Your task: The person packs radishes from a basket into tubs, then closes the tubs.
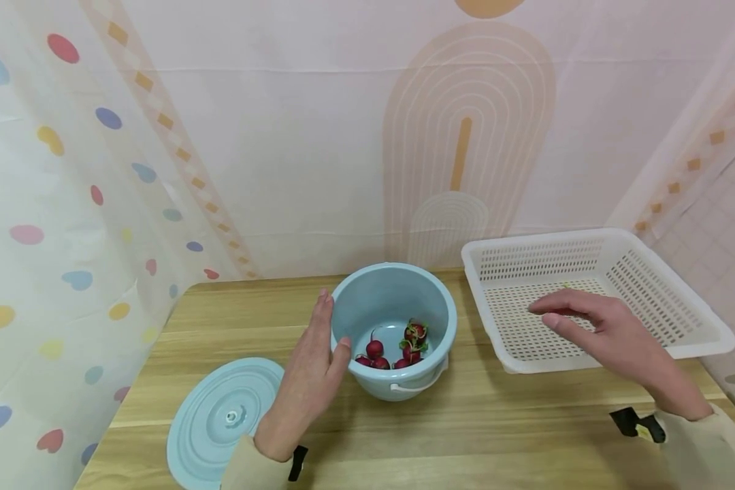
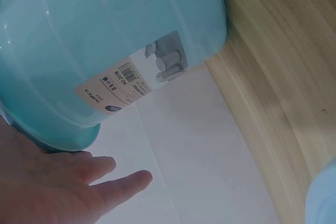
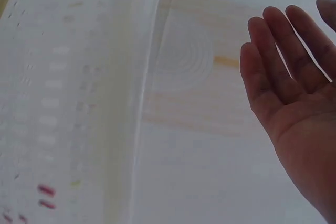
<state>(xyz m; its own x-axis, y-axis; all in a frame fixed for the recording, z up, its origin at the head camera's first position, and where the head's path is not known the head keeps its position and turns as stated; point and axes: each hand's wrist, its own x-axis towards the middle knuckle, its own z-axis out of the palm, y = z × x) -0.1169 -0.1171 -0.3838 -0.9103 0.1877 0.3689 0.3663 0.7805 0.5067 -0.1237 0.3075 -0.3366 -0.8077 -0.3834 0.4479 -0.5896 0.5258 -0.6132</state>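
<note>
Left hand (image 1: 309, 371) lies along left side of lt. blue bucket (image 1: 386, 297), fingers straight, against the rim w/o any grip. Right hand (image 1: 609, 333) hovers over white slotted basket (image 1: 545, 262) at far right, fingers loosely extended, thumb apart, nothing held.

Bucket stands upright on wooden table (image 1: 447, 442), btwn lid & basket. Several radishes (image 1: 374, 349) sit in its bottom, mostly toward near & right side; a couple have green leaves. Handle (image 1: 412, 390) hangs on bucket's near right side. Lid (image 1: 202, 429) is off, flat on table at near left. Right wrist view shows small red patches thru basket's slots; can't tell what they are.

Step in hand: prob. shifting radishes btwn bucket & basket, left hand bracing bucket; which way they go can't be told from this. Next move prob. calls for right hand to go down to a radish, in bucket or in basket if any lie there, & pinch it gently, w/ left hand keeping bucket from tipping.
</note>
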